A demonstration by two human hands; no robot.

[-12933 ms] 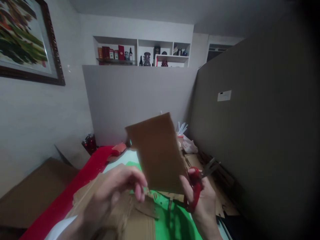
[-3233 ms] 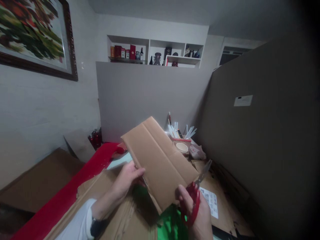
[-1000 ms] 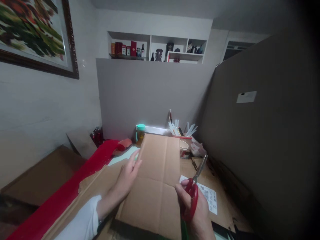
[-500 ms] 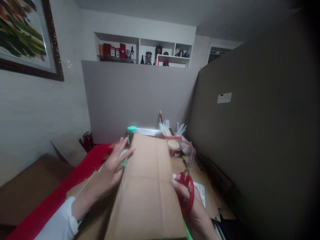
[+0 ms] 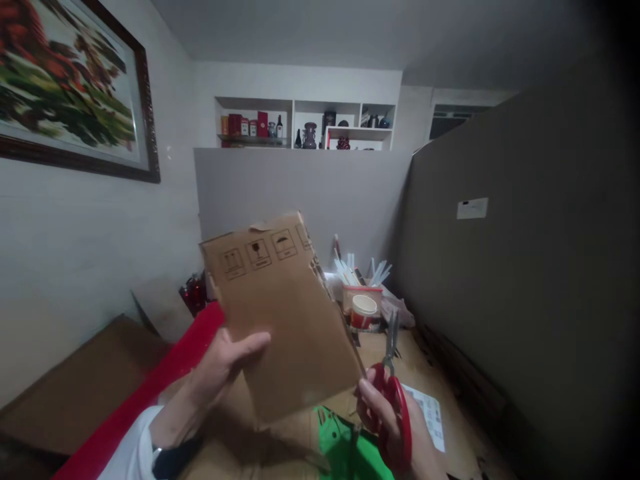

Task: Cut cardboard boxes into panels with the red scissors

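A brown cardboard piece (image 5: pixel 285 333) is held up and tilted in front of me, its printed handling symbols near the top edge. My left hand (image 5: pixel 220 367) grips its left side, thumb on the face and the other fingers hidden behind. Red-handled scissors (image 5: pixel 393 380) sit in my right hand (image 5: pixel 385 413), blades pointing up and away, slightly apart. The fingertips of that hand are at the cardboard's lower right corner; whether they pinch it I cannot tell. The cardboard's right edge looks ragged.
Below lie a green mat (image 5: pixel 345 447) and a white printed sheet (image 5: pixel 427 413). Behind stand a paper cup (image 5: pixel 364 312) and a bin of white sticks (image 5: pixel 361 293). Red cloth (image 5: pixel 150 387) runs along the left. A grey partition (image 5: pixel 500 280) rises at the right.
The cardboard has been turned, now showing its printed face and tilting left. My left hand has gone from lying spread at its edge to gripping it. The scissors stay in my right hand.
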